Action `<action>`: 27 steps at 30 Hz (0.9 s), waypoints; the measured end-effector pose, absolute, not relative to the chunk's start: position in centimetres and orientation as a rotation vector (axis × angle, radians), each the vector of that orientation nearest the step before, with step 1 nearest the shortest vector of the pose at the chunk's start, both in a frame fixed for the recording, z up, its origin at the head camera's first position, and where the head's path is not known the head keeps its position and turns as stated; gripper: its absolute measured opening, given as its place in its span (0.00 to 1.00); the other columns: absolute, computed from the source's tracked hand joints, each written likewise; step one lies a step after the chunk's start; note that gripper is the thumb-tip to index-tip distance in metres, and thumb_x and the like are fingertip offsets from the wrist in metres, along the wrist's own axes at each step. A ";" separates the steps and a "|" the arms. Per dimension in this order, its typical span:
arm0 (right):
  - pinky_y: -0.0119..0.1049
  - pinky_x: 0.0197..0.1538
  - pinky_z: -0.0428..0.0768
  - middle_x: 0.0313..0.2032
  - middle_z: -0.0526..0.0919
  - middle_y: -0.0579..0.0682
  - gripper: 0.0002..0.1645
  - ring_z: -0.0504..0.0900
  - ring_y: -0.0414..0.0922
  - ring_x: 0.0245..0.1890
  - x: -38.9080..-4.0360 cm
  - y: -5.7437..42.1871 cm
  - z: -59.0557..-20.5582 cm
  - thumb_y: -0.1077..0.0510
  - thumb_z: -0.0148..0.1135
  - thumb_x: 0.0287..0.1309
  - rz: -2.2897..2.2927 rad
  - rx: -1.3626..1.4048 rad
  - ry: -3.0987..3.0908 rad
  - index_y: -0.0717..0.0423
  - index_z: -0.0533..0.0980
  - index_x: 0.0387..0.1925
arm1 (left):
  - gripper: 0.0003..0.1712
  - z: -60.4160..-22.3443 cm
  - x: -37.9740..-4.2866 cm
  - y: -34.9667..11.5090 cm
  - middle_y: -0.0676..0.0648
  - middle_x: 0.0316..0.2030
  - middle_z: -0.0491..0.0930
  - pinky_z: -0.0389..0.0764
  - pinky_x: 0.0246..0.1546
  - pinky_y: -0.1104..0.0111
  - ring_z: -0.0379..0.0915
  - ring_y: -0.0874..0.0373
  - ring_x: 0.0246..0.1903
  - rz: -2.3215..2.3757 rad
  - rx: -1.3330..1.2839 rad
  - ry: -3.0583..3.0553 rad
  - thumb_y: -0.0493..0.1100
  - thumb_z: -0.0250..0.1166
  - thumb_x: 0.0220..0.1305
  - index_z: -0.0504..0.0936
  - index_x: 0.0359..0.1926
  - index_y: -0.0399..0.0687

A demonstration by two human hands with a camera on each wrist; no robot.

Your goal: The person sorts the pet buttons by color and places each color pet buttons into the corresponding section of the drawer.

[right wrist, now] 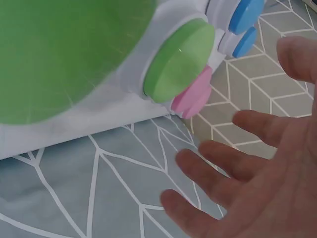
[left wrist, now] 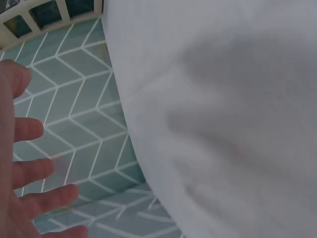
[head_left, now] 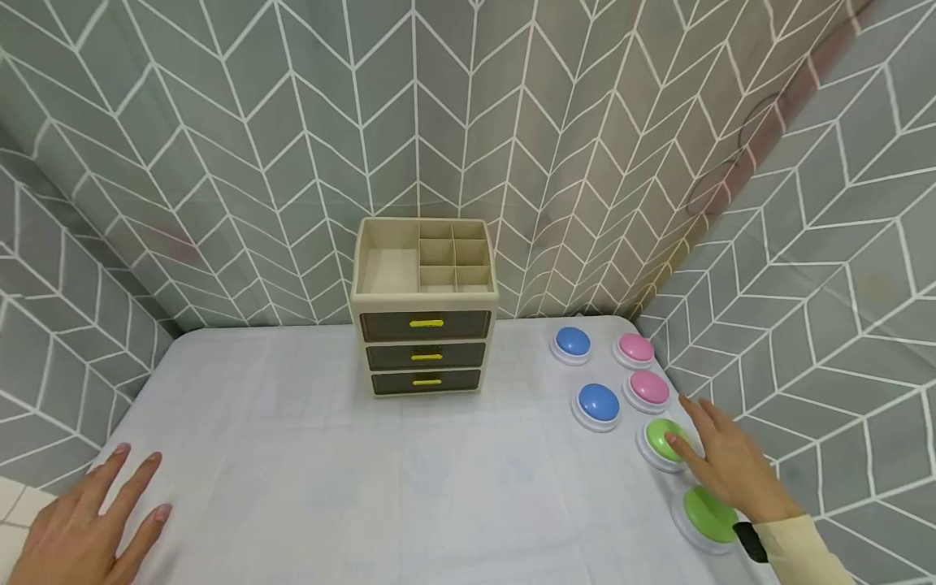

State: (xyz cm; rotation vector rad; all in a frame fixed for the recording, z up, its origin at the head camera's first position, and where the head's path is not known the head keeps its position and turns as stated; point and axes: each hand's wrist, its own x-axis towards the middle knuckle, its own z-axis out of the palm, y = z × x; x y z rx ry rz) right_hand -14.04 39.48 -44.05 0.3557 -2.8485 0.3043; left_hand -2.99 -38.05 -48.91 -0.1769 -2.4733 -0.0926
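My right hand (head_left: 731,467), fingers spread and holding nothing, hovers over the right edge of the table near two green push buttons. The farther green button (head_left: 664,439) has my thumb overlapping it in the head view; the nearer green button (head_left: 709,515) lies below my wrist. In the right wrist view the fingers are apart from the green dome (right wrist: 181,59). At the table's left edge my left hand (head_left: 80,520) is spread with nothing in it. The left wrist view shows its fingers (left wrist: 49,201) away from the white cloth (left wrist: 223,99).
A beige organizer (head_left: 424,302) with dark drawers, yellow handles and top compartments stands at the back centre. Blue buttons (head_left: 599,403) and pink buttons (head_left: 649,387) sit on the right of the white-covered table (head_left: 366,487). Patterned curtains (head_left: 439,106) enclose the back and sides.
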 end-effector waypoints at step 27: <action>0.70 0.64 0.72 0.63 0.78 0.72 0.31 0.75 0.70 0.64 -17.5 29.8 -42.9 0.46 0.61 0.77 0.582 0.489 -2.854 0.67 0.75 0.65 | 0.31 -46.2 -19.6 -25.1 0.31 0.74 0.68 0.77 0.61 0.38 0.72 0.31 0.67 -0.918 -0.232 -2.588 0.50 0.53 0.84 0.65 0.76 0.35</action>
